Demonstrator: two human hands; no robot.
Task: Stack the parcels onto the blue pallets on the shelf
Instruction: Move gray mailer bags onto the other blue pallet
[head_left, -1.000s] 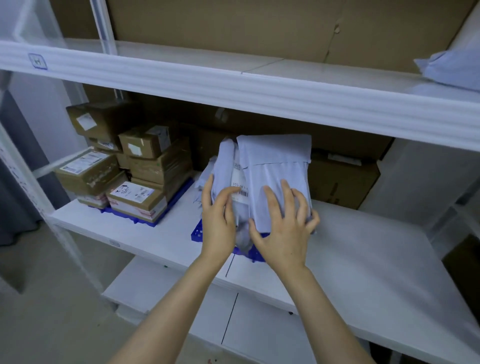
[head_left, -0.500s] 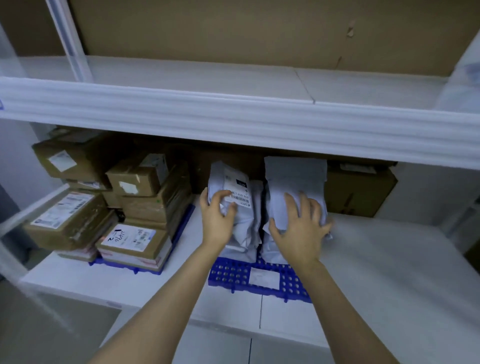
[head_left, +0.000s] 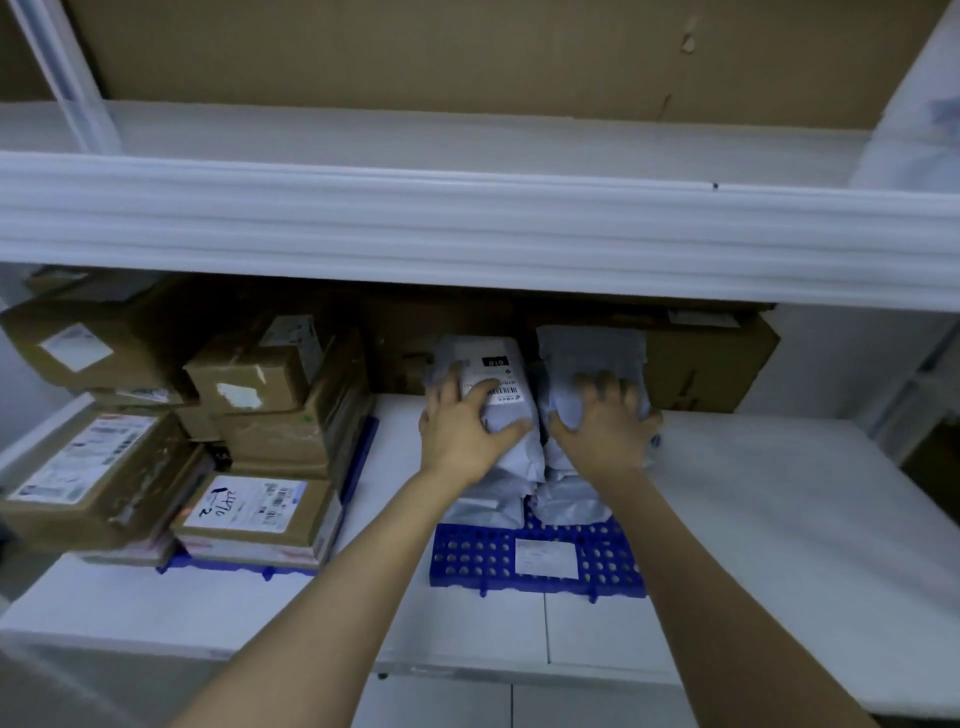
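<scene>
Two stacks of pale grey mailer-bag parcels stand side by side at the back of a blue perforated pallet (head_left: 478, 564) on the white shelf (head_left: 779, 519). My left hand (head_left: 462, 426) lies on the left parcel (head_left: 501, 374), which bears a barcode label, with fingers spread and curved over its top. My right hand (head_left: 602, 426) covers the right parcel (head_left: 587, 348), fingers spread and bent over it. A white label (head_left: 545, 558) sits on the pallet's bare front part.
Several brown cardboard boxes (head_left: 260, 415) are stacked on a second blue pallet (head_left: 358, 457) at the left. Larger cartons (head_left: 711, 364) line the shelf's back. The upper shelf's thick white edge (head_left: 467, 234) hangs just above the parcels.
Both hands have pushed the grey parcels farther back on the pallet, and more of its blue front now shows. The camera has come closer and lower.
</scene>
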